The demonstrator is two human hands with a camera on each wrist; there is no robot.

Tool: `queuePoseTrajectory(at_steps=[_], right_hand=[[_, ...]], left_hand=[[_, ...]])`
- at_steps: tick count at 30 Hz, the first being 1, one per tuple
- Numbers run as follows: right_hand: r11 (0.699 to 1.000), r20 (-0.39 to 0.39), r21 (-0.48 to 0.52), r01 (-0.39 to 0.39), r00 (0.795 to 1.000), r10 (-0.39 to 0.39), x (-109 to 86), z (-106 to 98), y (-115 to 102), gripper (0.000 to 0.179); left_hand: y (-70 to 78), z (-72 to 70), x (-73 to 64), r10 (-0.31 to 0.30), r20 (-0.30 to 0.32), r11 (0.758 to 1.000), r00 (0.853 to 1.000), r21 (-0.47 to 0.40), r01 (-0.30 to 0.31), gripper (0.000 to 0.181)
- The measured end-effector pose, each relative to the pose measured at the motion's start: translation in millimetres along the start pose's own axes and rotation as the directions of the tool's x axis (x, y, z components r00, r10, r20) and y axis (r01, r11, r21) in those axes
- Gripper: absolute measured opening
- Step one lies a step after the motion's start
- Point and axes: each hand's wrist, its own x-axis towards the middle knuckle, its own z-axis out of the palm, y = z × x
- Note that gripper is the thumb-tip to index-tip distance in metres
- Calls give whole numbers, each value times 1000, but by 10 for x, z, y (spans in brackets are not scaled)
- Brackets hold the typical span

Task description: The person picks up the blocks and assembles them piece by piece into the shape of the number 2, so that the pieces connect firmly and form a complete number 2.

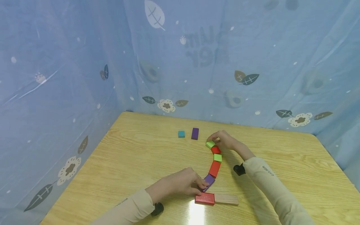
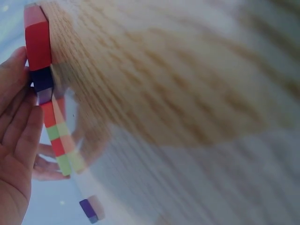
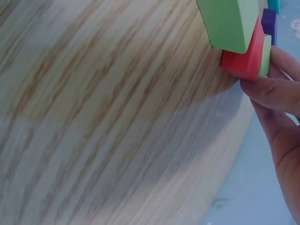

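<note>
Several blocks stand end to end in a curved row. My left hand (image 1: 184, 182) has its fingers on a purple block (image 1: 208, 182) and its thumb at the near red block (image 1: 204, 198). Beyond the purple one come a red block (image 1: 215, 169), a green block (image 1: 217, 157), a small red block (image 1: 216, 150) and the far green block (image 1: 210, 144). At that far end, my right hand (image 1: 224, 139) pinches the green block, index finger at its far side. The right wrist view has the thumb against the small red block (image 3: 243, 58).
A plain wooden block (image 1: 226, 199) continues from the near red block on the right. Toward the back of the table (image 1: 140, 150) lie a blue block (image 1: 181, 134) and a dark purple block (image 1: 195, 133). Blue patterned curtains (image 1: 197, 78) hang around the table.
</note>
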Motion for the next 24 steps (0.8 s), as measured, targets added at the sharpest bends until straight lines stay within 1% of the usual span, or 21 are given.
queuePoseTrajectory(at_steps=[10,12,15,17,20,22,24], right_hand=[[999,-9,-44,19,1000,-20,-79,-47,-24,37],[999,-17,-52,-2,1000,1,-89,-75,-37,38],[998,-42,-35,-56,998,54,-121,-159,-56,37],[996,-82,15,-93,992,94,-161,-228,-68,34],[980,-154,162,-119,978,144,-249,-311,-86,31],[954,-202,280,-107,965,168,-318,-337,-104,31],[918,-237,385,-94,952,196,-385,-340,-129,33]], left_hand=[[41,-10,30,5,11,1000,1000,-6,-5,23],[48,-16,36,8,14,1000,1000,-2,-8,23],[45,-15,44,14,16,1000,1000,5,-14,23],[39,-10,45,18,15,1000,1000,9,-19,23],[29,-4,34,15,14,1000,1000,11,-15,23],[26,-6,19,2,15,1000,1000,6,-3,23],[20,-9,5,-7,13,1000,1000,5,7,23]])
